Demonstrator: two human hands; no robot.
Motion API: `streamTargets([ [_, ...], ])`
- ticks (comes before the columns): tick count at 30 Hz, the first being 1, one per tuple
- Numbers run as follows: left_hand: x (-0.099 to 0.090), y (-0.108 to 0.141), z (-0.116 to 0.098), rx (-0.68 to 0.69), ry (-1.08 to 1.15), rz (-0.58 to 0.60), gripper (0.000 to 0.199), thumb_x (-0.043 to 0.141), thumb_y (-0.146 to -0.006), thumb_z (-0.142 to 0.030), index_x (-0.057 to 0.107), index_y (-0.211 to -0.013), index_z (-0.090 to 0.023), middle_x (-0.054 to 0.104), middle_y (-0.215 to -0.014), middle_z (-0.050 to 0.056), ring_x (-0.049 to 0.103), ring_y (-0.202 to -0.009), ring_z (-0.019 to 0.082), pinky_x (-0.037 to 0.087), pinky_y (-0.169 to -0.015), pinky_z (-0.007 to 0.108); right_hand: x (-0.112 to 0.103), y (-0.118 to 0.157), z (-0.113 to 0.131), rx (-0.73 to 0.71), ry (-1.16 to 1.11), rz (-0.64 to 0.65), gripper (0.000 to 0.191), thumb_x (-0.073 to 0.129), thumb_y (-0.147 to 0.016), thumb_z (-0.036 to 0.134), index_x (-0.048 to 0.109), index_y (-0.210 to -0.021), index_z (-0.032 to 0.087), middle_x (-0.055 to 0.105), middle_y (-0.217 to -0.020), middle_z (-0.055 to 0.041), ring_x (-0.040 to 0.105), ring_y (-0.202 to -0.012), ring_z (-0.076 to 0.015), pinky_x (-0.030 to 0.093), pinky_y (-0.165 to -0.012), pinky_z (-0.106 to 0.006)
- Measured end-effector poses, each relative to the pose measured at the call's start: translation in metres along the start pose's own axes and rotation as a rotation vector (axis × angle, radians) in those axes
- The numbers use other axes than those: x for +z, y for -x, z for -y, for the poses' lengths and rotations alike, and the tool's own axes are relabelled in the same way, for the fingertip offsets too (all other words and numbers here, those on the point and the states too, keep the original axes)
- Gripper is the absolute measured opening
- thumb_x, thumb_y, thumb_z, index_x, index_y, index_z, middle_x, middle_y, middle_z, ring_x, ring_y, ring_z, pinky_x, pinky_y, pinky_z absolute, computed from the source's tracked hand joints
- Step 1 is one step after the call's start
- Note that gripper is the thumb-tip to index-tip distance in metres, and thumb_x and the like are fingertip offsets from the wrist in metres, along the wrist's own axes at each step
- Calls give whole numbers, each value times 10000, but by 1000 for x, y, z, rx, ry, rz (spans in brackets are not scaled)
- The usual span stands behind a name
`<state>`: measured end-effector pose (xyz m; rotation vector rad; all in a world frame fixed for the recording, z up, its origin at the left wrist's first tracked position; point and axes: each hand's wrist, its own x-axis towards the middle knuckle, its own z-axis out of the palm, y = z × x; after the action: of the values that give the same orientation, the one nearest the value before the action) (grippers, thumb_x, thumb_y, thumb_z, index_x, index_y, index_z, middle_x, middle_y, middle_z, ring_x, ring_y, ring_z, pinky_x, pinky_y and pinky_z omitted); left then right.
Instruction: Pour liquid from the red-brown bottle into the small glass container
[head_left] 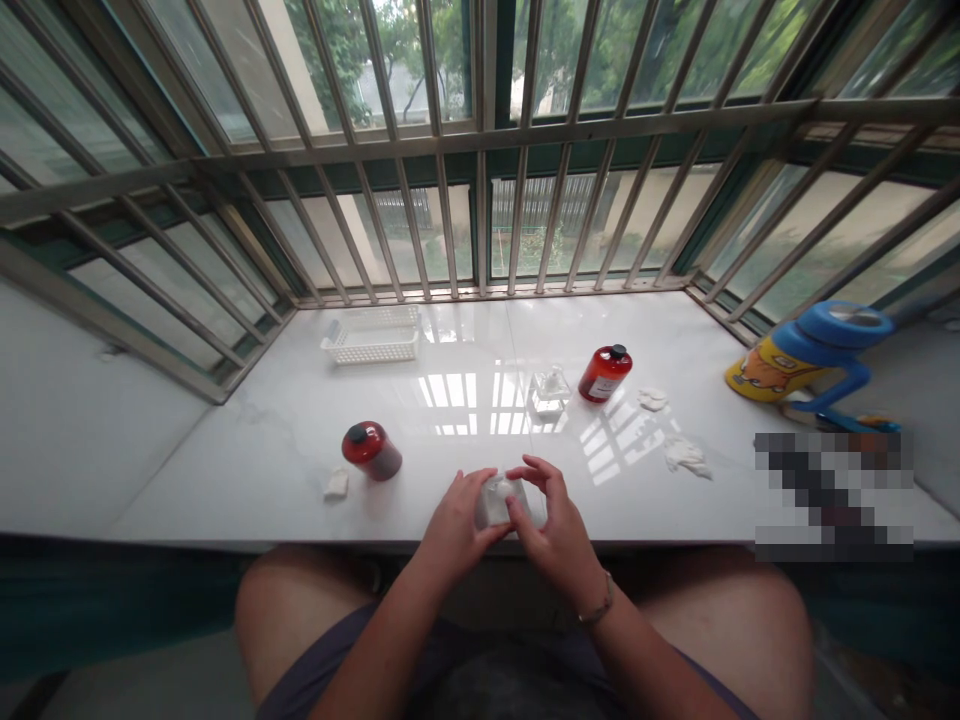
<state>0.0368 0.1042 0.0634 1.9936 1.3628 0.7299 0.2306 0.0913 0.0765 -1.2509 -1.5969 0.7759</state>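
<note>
A small square clear glass bottle (495, 510) sits near the front edge of the counter. My left hand (459, 520) is wrapped round its left side, with the thumb low along the front. My right hand (555, 525) curls over the bottle's top and right side, its thumb and fingertips close about the pale knob-like top. The fingers partly hide that top, so its exact shape is unclear. Left of my hands stands a red bottle (373, 452) with a black cap. Farther off, a second clear glass bottle (551, 392) is beside another red bottle (605, 374).
A white plastic basket (373, 338) lies at the back left. Crumpled white tissues (686, 455) are on the right, and a folded one (337, 485) is at the left. A blue and yellow tumbler (806, 355) stands far right. Metal window bars (480, 220) close off the back.
</note>
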Motion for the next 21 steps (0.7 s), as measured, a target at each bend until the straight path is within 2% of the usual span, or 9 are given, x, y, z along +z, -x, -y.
streamTargets([
  [3, 1, 0, 2, 11, -3, -7, 693, 796, -859, -162, 514, -1480, -282, 656, -1513, 99, 610, -1436, 332, 300, -1335, 658, 4, -3, 9, -91, 60, 50, 583, 631, -1030, 339, 384, -1550, 248, 684, -1377, -144, 685, -1276, -282, 579, -1114, -526],
  [5, 2, -1, 3, 29, 6, -19, 670, 800, -868, -183, 522, -1468, -294, 670, -1493, 82, 631, -1408, 315, 300, -1338, 647, 5, -5, 15, -188, 121, 76, 627, 647, -1017, 304, 369, -1575, 242, 698, -1360, -145, 684, -1275, -291, 573, -1122, -548],
  [10, 4, -1, 4, 49, 12, -30, 617, 806, -890, -251, 545, -1448, -284, 685, -1465, 90, 651, -1374, 310, 310, -1331, 647, 0, -2, 24, -406, 294, 125, 610, 658, -1004, 221, 426, -1567, 243, 793, -1154, -75, 648, -1332, -310, 413, -1247, -669],
  [13, 2, 0, 3, 35, 10, -13, 639, 782, -890, -209, 529, -1472, -282, 659, -1506, 94, 620, -1417, 312, 300, -1339, 643, -10, 2, 23, -421, 379, 72, 603, 648, -1020, 200, 435, -1582, 242, 812, -1073, -53, 651, -1324, -309, 412, -1238, -669],
  [16, 1, 1, 1, 17, 17, -2, 685, 806, -889, -245, 501, -1501, -286, 645, -1525, 99, 609, -1433, 320, 276, -1347, 655, -18, 2, 19, -385, 431, -18, 623, 656, -1027, 214, 421, -1604, 236, 811, -1048, -54, 660, -1305, -315, 414, -1232, -675],
  [19, 1, 1, 1, 10, 19, -5, 687, 815, -890, -273, 496, -1499, -284, 642, -1528, 103, 606, -1437, 325, 272, -1347, 662, -19, -4, 18, -354, 436, -36, 656, 666, -1031, 272, 390, -1623, 220, 798, -1166, -97, 630, -1343, -346, 436, -1208, -693],
  [21, 1, 0, 1, 18, 22, -9, 684, 801, -881, -229, 496, -1491, -282, 646, -1523, 99, 609, -1433, 319, 272, -1346, 662, -16, -8, 20, -349, 413, 5, 679, 664, -1032, 292, 361, -1634, 213, 775, -1265, -119, 608, -1369, -354, 442, -1205, -699],
])
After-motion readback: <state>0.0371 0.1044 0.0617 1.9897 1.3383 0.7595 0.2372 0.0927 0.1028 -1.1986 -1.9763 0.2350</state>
